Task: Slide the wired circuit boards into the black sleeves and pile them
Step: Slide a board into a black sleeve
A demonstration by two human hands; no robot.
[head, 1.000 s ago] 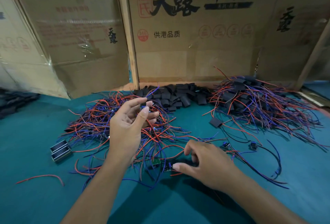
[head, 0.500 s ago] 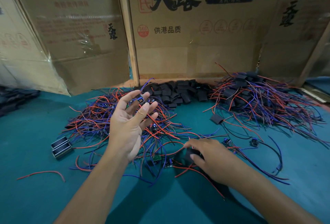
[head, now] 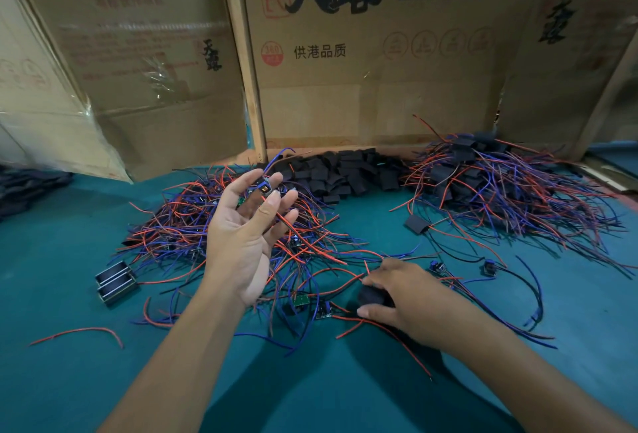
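Note:
My left hand is raised palm-up above a tangle of red and blue wired circuit boards. Its fingertips pinch a small circuit board with trailing wires. My right hand rests low on the green table and grips a black sleeve between thumb and fingers. A heap of empty black sleeves lies at the back centre. The pile of sleeved boards with their wires sits at the back right. Two bare boards lie just left of my right hand.
Cardboard boxes wall off the back of the green table. Two small metal blocks sit at the left. A loose red wire lies front left. One sleeved board and two small boards lie apart at the right.
My left hand has turned palm-up and lifted a board at its fingertips. My right hand has closed on a black sleeve on the table.

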